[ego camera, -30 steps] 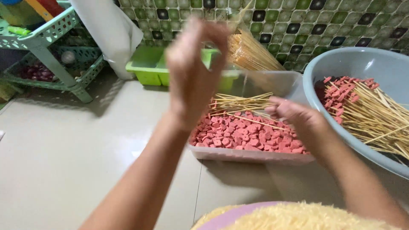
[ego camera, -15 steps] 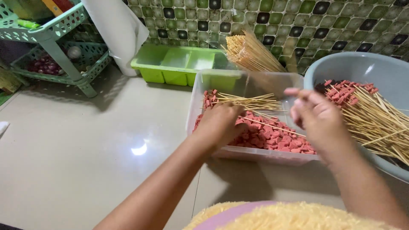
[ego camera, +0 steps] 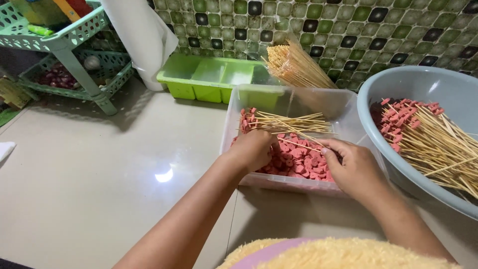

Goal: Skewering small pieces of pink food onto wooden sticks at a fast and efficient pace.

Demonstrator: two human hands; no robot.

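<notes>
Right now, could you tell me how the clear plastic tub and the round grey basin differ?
The clear rectangular plastic tub is see-through and straight-sided; the round grey plastic basin is opaque and curved. The tub holds mostly loose pink sausage pieces with a few skewers on top; the basin holds a pile of loaded bamboo skewers. Both hands, left and right, are in the tub, none in the basin. Both sit on the floor.

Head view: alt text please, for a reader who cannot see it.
Both hands, left hand and right hand, reach into a clear plastic tub of pink sausage pieces with bamboo skewers lying across it. A grey basin of filled skewers stands to the right.
</notes>
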